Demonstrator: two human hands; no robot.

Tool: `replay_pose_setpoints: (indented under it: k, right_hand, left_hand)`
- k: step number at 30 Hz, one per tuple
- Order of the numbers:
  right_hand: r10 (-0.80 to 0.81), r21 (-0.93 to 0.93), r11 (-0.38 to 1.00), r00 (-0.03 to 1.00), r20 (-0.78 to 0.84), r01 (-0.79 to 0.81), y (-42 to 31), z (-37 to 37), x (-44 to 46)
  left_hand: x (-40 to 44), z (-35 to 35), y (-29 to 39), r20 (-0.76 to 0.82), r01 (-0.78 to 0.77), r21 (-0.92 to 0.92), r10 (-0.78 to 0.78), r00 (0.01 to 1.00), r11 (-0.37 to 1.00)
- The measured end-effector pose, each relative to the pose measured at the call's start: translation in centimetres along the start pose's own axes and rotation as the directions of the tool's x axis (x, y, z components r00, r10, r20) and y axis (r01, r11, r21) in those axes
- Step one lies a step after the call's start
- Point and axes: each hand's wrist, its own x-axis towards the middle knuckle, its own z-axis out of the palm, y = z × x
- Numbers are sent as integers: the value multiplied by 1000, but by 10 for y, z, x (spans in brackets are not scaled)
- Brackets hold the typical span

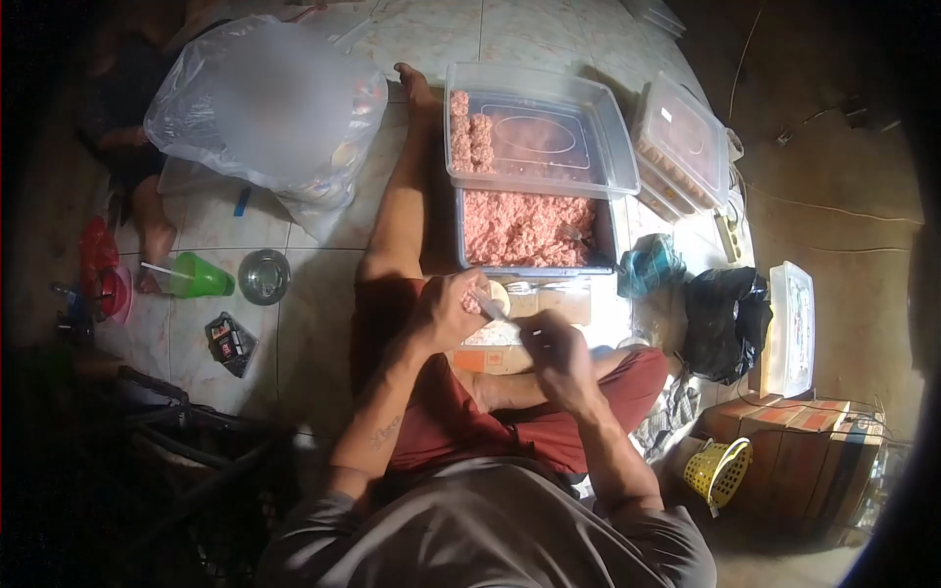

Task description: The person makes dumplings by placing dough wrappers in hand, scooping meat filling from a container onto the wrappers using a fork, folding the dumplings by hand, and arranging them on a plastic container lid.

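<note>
My left hand (446,318) is closed around a small lump of pink mince (471,304), held above my lap. The flat blade of a knife (489,305) rests against that lump. My right hand (559,361) is wrapped around the knife's handle, which is mostly hidden. Just beyond sits a tub (534,269) full of loose pink mince (524,225). Across its far side lies a clear plastic tray (619,147) with shaped rolls of mince (480,144) at its left. A pale round thing (501,298) shows partly behind the blade. Under my hands is a cardboard piece (480,362).
Stacked lidded containers (681,142) stand at right, near a teal bag (652,265), black bag (727,323), yellow basket (718,472) and cardboard boxes (799,461). On the left are a large clear bag (274,108), green cup (203,275) and glass ashtray (264,276). Another person's limbs (154,216) show there.
</note>
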Motion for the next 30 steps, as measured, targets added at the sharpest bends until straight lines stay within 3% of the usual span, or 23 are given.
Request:
replay_pose_setpoints:
  k: [1, 2, 4, 6, 8, 9, 12, 13, 14, 16, 18, 19, 20, 21, 22, 25, 27, 28, 30]
  right_hand:
    - [-65, -32, 997, 998, -12, 65, 10, 3, 2]
    - [-136, -68, 989, 990, -22, 135, 16, 5, 6]
    - [18, 82, 997, 990, -137, -7, 5, -1, 3]
    - [18, 97, 995, 981, -192, 0, 0, -2, 4]
    - [-215, -110, 971, 976, -18, 212, 6, -1, 13]
    - [-229, -183, 957, 973, -8, 224, 5, -3, 14]
    - [-153, -114, 984, 981, -118, 139, -4, -18, 4]
    - [32, 31, 999, 984, -174, -27, -2, -20, 0]
    - [38, 32, 999, 984, -174, -33, 1, -17, 1]
    - [-97, 5, 995, 995, -35, 98, 4, -9, 5]
    - [-55, -59, 997, 998, 6, 56, -2, -10, 5]
    - [-34, 77, 996, 998, -56, 38, -3, -12, 3]
    - [8, 215, 976, 994, -111, 17, -2, -14, -1]
    - [-44, 170, 983, 986, -159, 72, 1, -21, -1]
    - [21, 197, 980, 986, -164, 11, 2, -27, -3]
    - [15, 194, 981, 979, -201, 24, 3, -23, -1]
    - [4, 307, 949, 975, -220, 66, 3, -19, -3]
    - [-87, 178, 975, 966, -245, 132, -1, -13, -5]
    - [7, 8, 1000, 1000, 7, -7, -3, -4, -3]
  left_hand:
    - [3, 9, -3, -49, -31, 115, 36, 998, 993]
    - [3, 8, -5, -50, -38, 117, 44, 998, 992]
    - [2, -3, 3, -27, 142, 28, -141, 990, 989]
    - [2, 2, -7, -14, 128, 33, -127, 992, 991]
    - [4, 9, -13, 39, 107, 225, -119, 992, 968]
    - [5, 6, -9, 39, 104, 227, -116, 993, 968]
    - [2, -10, 4, -17, 130, 104, -129, 992, 986]
    - [3, -21, 12, 81, 113, -49, -108, 991, 992]
    - [4, -27, 16, 176, 108, -203, -72, 982, 973]
    - [7, -11, 8, 245, 124, -186, -76, 966, 975]
    - [15, 1, 5, 83, 113, 46, -116, 990, 993]
    - [14, -6, 13, 74, 214, 22, -215, 974, 977]
    - [12, -7, 11, 77, 219, 22, -220, 972, 975]
    - [12, -7, 10, 9, 202, 12, -202, 979, 979]
    - [13, -7, 9, -60, 182, 3, -181, 982, 983]
    - [14, -18, 18, 39, 63, -124, -59, 997, 990]
    - [15, -19, 23, 91, -13, -235, 35, 995, 972]
    - [16, -14, 16, 94, -13, -237, 36, 995, 971]
    - [21, -4, 7, 197, 10, 67, -23, 980, 998]
